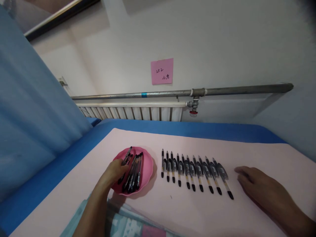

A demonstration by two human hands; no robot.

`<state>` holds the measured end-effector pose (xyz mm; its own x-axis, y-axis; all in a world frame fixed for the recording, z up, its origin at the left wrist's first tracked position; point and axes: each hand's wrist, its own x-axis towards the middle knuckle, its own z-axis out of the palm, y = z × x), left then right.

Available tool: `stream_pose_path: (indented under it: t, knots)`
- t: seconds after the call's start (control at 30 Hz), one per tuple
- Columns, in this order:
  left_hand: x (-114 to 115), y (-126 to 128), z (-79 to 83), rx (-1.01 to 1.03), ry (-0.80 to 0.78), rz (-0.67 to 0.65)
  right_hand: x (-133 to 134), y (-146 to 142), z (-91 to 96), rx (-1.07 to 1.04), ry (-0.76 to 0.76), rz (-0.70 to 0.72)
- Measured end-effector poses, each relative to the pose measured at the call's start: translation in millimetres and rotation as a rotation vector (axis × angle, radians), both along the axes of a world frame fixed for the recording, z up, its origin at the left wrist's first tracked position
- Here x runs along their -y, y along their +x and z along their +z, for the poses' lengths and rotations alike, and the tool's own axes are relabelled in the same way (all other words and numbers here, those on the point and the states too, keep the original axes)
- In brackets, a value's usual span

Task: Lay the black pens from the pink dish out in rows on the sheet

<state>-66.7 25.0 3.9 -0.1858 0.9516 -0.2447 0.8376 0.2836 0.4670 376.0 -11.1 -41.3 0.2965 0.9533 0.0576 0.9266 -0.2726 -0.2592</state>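
Note:
My left hand [114, 171] reaches into a pink dish [147, 164] and its fingers are closed round a black pen [126, 156] that points up and away. Several more black pens [134, 172] lie in the dish beside it. A row of several black pens [195, 172] lies side by side on the pink sheet [259, 154], tips toward me. My right hand [259, 189] rests flat on the sheet just right of the row, fingers stretched out toward the last pen, holding nothing.
The pink sheet covers a blue table [209, 130]. Behind it run a grey pipe [172, 93] and a white radiator [133, 112] on the wall, with a pink note [162, 71] above. A blue curtain [29, 118] hangs at left. Patterned cloth [128, 223] lies at the near edge.

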Motion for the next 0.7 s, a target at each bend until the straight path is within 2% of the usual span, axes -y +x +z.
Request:
stream_pose_path:
  t: [0.2,0.7]
  knots:
    - [0.5,0.0,-0.2,0.003,0.082,-0.005,0.3,-0.2,0.5,-0.001,0.006,0.001]
    - [2.4,6.2,-1.0,0.114,-0.02,-0.022,1.7,-4.8,5.8,-0.005,0.002,0.004]
